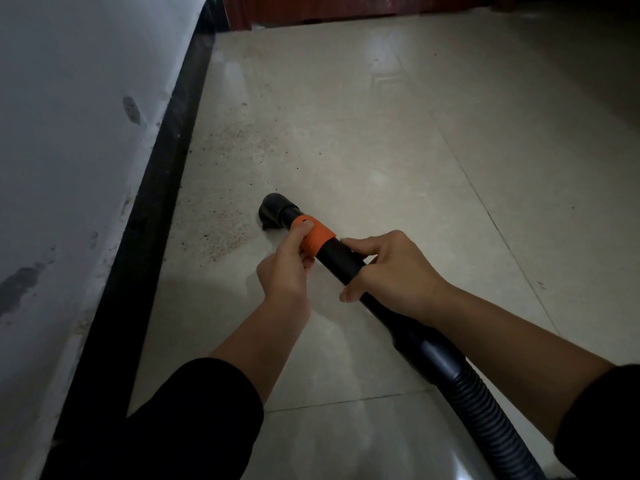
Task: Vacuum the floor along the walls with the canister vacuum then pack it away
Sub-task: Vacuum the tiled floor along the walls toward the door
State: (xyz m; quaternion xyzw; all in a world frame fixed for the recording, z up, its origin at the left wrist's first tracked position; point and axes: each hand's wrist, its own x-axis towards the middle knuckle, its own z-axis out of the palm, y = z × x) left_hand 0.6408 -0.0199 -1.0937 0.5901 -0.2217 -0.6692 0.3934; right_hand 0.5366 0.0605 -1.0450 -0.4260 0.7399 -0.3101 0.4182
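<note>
Lying beside the nozzle — gritty dirt, then black skirting.

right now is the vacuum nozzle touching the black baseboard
No, a strip of dusty tile floor shows between the nozzle and the baseboard.

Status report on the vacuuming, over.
Left hand pinches orange collar; right hand grips black wand. Nozzle down by the tile, grit patch beside it. Only grit between nozzle and baseboard.
</note>
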